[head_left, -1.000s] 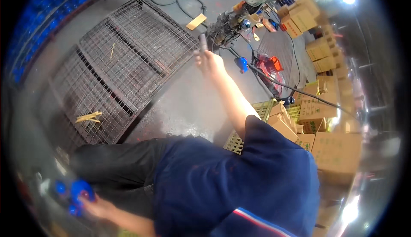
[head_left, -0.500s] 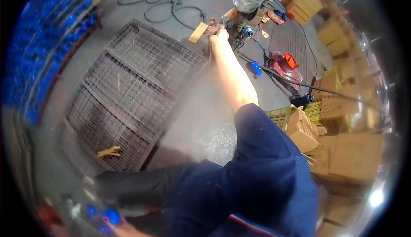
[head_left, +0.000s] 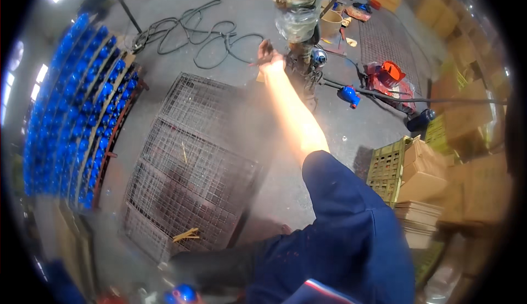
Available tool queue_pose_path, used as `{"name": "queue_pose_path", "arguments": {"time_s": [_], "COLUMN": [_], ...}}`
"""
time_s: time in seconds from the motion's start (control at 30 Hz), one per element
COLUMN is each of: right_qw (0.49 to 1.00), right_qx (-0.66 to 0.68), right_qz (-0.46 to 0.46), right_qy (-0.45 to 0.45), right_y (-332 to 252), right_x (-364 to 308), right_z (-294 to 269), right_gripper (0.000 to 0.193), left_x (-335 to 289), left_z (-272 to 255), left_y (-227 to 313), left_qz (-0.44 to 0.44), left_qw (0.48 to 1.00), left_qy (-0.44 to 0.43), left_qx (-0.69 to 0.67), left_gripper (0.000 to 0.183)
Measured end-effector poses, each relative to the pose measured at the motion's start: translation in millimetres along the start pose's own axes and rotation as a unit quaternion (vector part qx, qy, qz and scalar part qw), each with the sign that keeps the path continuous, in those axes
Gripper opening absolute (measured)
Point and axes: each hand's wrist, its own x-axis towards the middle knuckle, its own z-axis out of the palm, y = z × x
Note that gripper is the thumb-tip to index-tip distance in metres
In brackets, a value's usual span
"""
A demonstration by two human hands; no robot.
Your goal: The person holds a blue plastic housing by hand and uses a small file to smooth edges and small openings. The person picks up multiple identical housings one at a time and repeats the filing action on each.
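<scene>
My right arm (head_left: 293, 112) reaches up the middle, bare below a navy sleeve. At its end my right hand (head_left: 270, 61) is beside an upright machine (head_left: 299, 46) partly wrapped in clear plastic. Its stained fingers point away to the left and look apart, with nothing plain between them. At the lower edge, left of the middle, shows a rounded shiny blue piece (head_left: 185, 293). My left hand is mostly cut off there, with just a reddish patch like a fingertip against the piece. Another blue piece (head_left: 348, 96) lies on the floor right of the machine.
A wire-mesh grate (head_left: 189, 166) with thin yellow strips (head_left: 185, 234) lies in front. Racks of blue rounded pieces (head_left: 82, 123) stand at left. Looped cable (head_left: 211, 35) lies behind. To the right are a red-orange tool (head_left: 391, 73), a cable, a green crate (head_left: 382, 169) and cardboard boxes (head_left: 472, 188).
The view has swung, so the grate, machine and racks sit differently in it. My right hand's fingers now stretch out more. My left hand has slipped almost wholly below the lower edge.
</scene>
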Motion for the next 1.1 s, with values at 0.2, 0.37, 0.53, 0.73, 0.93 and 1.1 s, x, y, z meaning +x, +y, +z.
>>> {"name": "queue_pose_path", "arguments": {"time_s": [0.2,0.37,0.53,0.73,0.93,1.1], "right_qw": [0.986,0.938,0.866,0.497,0.019,-0.296], "right_qx": [-0.105,-0.297,-0.481,-0.805,-0.930,-0.897], "right_qz": [0.126,0.179,0.139,-0.324,-0.360,-0.297], "right_qy": [-0.030,0.016,0.026,-0.006,-0.077,-0.142], "right_y": [41,22,-75,-217,-260,-215], "right_x": [-77,-143,-224,-232,-155,-78], "right_z": [-23,-61,-110,-27,130,200], "right_gripper": [0.035,0.033,0.044,0.038,0.026,0.020], "left_x": [42,22,26,21,102,99], "left_z": [-41,-8,-18,-4,-28,-35], "left_y": [-27,-6,1,28,39,66], "left_qz": [0.094,-0.047,-0.058,-0.058,-0.065,-0.020], "left_qw": [0.986,0.999,0.998,0.997,0.995,0.996], "left_qy": [-0.065,-0.004,-0.005,-0.037,-0.071,-0.086], "left_qx": [0.125,-0.002,0.004,0.043,0.014,0.026], "left_gripper": [0.041,0.043,0.044,0.042,0.045,0.043]}}
